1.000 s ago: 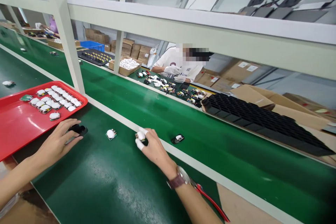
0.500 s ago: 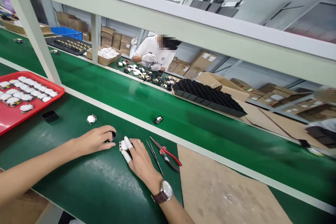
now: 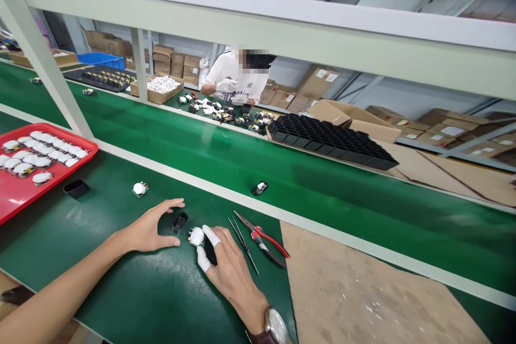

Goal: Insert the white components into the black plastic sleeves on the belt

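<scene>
My left hand (image 3: 155, 227) is open, thumb and fingers spread around a small black plastic case (image 3: 179, 222) that stands on the green bench; a gap shows between the fingers and the case. My right hand (image 3: 226, 255), with white finger cots on thumb and forefinger, pinches a small circuit board (image 3: 196, 236) topped with a white pad, just right of the case. Another white-topped board (image 3: 140, 188) lies farther left, and a second black case (image 3: 76, 188) stands near the red tray (image 3: 24, 199).
Tweezers (image 3: 244, 245) and red-and-black pliers (image 3: 262, 239) lie right of my right hand, beside a cardboard sheet (image 3: 363, 290). One filled black case (image 3: 260, 188) rests on the green conveyor belt (image 3: 193, 145). Across it, a co-worker (image 3: 237, 78) handles parts near a black case block (image 3: 330, 140).
My left hand has let go of the black case, which now stands between its spread fingers. The filled case on the belt appears farther right. The view has shifted slightly.
</scene>
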The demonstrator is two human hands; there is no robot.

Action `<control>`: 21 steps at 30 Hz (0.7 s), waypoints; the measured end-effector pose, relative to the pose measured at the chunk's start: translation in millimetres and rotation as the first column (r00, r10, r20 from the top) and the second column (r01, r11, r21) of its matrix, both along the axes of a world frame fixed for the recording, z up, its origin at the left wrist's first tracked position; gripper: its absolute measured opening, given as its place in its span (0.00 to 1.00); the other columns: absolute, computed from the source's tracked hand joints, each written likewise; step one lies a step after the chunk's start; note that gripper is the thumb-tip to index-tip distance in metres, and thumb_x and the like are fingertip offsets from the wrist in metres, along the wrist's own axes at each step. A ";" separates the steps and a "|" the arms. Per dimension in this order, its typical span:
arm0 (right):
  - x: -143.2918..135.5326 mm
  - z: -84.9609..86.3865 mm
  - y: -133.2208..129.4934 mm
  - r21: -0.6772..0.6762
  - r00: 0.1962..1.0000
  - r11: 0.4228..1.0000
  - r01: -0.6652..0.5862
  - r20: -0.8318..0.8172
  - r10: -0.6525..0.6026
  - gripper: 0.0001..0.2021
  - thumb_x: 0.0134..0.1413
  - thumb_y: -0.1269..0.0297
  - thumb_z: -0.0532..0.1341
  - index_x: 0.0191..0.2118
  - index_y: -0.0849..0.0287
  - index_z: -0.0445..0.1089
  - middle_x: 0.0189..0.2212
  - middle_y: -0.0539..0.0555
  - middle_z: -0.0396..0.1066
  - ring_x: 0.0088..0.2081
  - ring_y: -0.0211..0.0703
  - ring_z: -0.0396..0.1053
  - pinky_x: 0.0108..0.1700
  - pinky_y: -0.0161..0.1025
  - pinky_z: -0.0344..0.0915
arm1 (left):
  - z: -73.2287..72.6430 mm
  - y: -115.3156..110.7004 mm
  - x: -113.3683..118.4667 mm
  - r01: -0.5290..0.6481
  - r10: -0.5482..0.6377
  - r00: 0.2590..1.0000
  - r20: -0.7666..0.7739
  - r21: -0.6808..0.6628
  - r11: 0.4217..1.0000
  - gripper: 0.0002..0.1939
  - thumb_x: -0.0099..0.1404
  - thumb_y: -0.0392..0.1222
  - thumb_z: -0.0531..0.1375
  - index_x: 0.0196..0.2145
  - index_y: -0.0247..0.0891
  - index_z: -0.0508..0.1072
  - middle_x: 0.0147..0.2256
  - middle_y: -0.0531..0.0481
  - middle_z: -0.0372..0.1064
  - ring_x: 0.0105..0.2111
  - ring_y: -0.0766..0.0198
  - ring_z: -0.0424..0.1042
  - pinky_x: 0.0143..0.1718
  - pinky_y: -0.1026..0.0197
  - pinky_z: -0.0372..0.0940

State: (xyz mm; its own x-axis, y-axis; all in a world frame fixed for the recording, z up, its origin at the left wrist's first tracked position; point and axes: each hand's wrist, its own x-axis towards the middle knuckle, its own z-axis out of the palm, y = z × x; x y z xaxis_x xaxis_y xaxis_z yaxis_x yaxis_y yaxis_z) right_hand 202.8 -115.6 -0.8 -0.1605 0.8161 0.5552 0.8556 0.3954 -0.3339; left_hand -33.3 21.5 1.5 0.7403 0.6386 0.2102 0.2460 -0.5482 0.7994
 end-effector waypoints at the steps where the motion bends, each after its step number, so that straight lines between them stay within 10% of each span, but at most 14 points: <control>1: -0.1 3.1 -0.6 0.041 1.000 0.999 0.002 -0.011 -0.001 0.25 0.67 0.74 0.59 0.67 0.58 0.58 0.48 0.61 0.73 0.50 0.53 0.71 0.48 0.53 0.77 | -1.9 -1.5 1.2 0.013 -0.013 1.000 -0.003 -0.009 1.000 0.46 0.64 0.43 0.72 0.72 0.51 0.54 0.66 0.42 0.67 0.62 0.50 0.71 0.65 0.44 0.67; 21: -10.5 21.2 -8.8 0.212 0.987 0.977 0.003 0.157 -0.037 0.16 0.62 0.75 0.66 0.55 0.72 0.70 0.49 0.67 0.77 0.51 0.60 0.73 0.49 0.56 0.78 | -8.1 -21.0 16.3 0.117 -0.097 0.991 -0.090 0.254 0.960 0.36 0.77 0.36 0.60 0.74 0.49 0.47 0.61 0.41 0.71 0.61 0.51 0.68 0.60 0.44 0.64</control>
State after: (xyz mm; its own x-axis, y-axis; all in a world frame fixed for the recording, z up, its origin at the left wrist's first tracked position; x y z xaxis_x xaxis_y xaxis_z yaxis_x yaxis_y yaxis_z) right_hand 192.3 -124.4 20.4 -0.2456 0.6872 0.6837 0.8993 0.4248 -0.1040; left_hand -17.0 0.5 -6.6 0.8217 0.4859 0.2979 0.2292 -0.7602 0.6079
